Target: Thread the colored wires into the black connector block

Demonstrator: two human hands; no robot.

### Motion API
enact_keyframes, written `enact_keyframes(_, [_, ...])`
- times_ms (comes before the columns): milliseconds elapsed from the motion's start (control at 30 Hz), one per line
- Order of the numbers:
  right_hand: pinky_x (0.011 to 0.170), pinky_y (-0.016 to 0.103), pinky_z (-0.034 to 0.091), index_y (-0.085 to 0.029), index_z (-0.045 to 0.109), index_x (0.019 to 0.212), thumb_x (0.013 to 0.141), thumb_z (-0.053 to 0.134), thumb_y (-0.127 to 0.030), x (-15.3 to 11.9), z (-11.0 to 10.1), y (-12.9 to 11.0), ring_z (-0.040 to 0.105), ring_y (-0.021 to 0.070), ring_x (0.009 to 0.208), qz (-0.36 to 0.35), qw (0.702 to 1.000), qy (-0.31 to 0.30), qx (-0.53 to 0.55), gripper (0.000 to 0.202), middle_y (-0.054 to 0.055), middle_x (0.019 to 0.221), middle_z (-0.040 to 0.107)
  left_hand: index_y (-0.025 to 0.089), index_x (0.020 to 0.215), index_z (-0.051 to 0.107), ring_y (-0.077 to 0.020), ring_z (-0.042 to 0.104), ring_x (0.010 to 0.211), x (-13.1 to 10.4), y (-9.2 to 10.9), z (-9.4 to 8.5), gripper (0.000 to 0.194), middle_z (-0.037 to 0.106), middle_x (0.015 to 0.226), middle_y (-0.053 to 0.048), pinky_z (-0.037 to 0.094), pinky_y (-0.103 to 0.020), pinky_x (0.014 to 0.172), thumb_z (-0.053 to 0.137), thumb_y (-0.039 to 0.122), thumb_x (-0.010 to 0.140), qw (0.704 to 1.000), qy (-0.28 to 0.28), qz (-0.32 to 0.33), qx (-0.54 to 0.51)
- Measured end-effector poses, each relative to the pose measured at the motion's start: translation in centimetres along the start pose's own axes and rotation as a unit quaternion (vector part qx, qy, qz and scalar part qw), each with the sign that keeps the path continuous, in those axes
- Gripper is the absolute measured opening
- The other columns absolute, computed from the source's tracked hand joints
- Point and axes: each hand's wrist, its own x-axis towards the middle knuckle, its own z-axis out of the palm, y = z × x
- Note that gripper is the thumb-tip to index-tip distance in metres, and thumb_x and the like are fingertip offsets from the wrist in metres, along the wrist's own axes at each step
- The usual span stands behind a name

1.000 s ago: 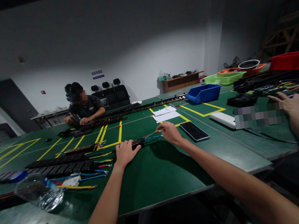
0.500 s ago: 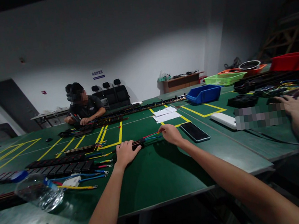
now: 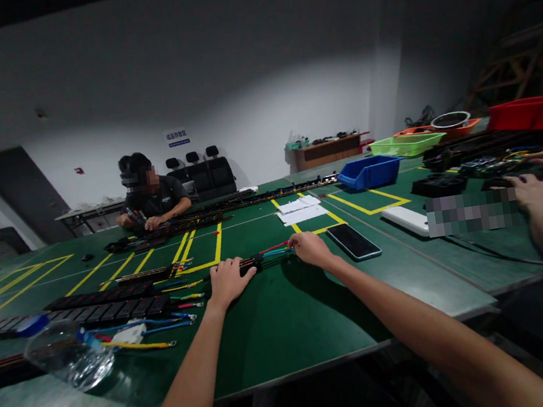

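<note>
My left hand (image 3: 230, 280) is closed over a dark bar-shaped part (image 3: 251, 264) lying on the green table. Red, blue and green wires (image 3: 276, 253) come out of the part's right end. At the far end of these wires, my right hand (image 3: 309, 249) pinches one or more of them; the fingertips hide exactly which. Left of my left hand lie black segmented bars (image 3: 115, 312) with coloured leads that end in metal lugs. A phone (image 3: 353, 241) rests just right of my right hand.
A tilted-looking clear water bottle (image 3: 67, 353) stands at the left front. White papers (image 3: 301, 209), a blue bin (image 3: 369, 173) and a white box-like device (image 3: 405, 220) are on the table. At right are a co-worker's hands (image 3: 540, 192); another person (image 3: 154, 196) works across the table.
My right hand has dropped slightly at the wire ends, still pinching. My left hand stays on the dark part. The view has shifted a little.
</note>
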Motion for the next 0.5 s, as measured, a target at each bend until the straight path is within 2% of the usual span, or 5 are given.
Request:
enact_keyframes(100, [0.086,0.025,0.046,-0.018,0.079,0.100,0.090,0.047,-0.005,0.17,-0.28,-0.05,0.067,0.0189,0.101,-0.015,0.998,0.053,0.024,0.036,0.008,0.107,0.077,0.021,0.119,0.066,-0.0308,0.062,0.109,0.00,-0.02,0.00,0.060,0.070,0.118,-0.013,0.042,-0.046,0.095,0.036,0.069,0.097,1.000,0.001,0.000,0.000])
enact_keyframes(200, [0.087,0.024,0.046,-0.018,0.079,0.100,0.092,0.045,-0.006,0.27,-0.37,0.02,0.068,0.0179,0.099,-0.017,0.997,0.067,0.039,0.037,0.007,0.106,0.077,0.022,0.120,0.066,-0.0308,0.062,0.110,-0.01,0.02,-0.11,0.061,0.070,0.118,-0.013,0.042,-0.046,0.094,0.036,0.069,0.097,1.000,-0.001,-0.001,0.000])
enact_keyframes(267, [0.084,0.024,0.047,-0.019,0.080,0.100,0.093,0.045,-0.008,0.23,-0.27,0.13,0.070,0.0182,0.096,-0.006,0.998,0.046,0.036,0.038,0.007,0.104,0.078,0.022,0.120,0.066,-0.0308,0.062,0.110,-0.02,0.05,-0.22,0.061,0.069,0.119,-0.013,0.042,-0.045,0.095,0.035,0.070,0.097,1.000,-0.006,-0.002,-0.001])
enact_keyframes(400, [0.079,0.025,0.047,-0.020,0.081,0.101,0.091,0.049,-0.008,0.04,0.10,0.33,0.071,0.0211,0.094,0.003,0.999,-0.035,0.004,0.035,0.009,0.101,0.078,0.022,0.121,0.065,-0.0307,0.062,0.112,-0.02,0.08,-0.29,0.063,0.069,0.120,-0.013,0.041,-0.045,0.096,0.034,0.071,0.097,1.000,-0.013,-0.002,0.001])
enact_keyframes(500, [0.079,0.026,0.047,-0.020,0.080,0.102,0.090,0.050,-0.008,0.02,0.20,0.37,0.071,0.0220,0.095,-0.001,0.999,-0.041,-0.001,0.034,0.010,0.103,0.078,0.022,0.123,0.065,-0.0309,0.061,0.112,0.03,0.03,-0.17,0.064,0.069,0.121,-0.013,0.041,-0.045,0.097,0.033,0.071,0.097,1.000,-0.011,-0.005,0.001])
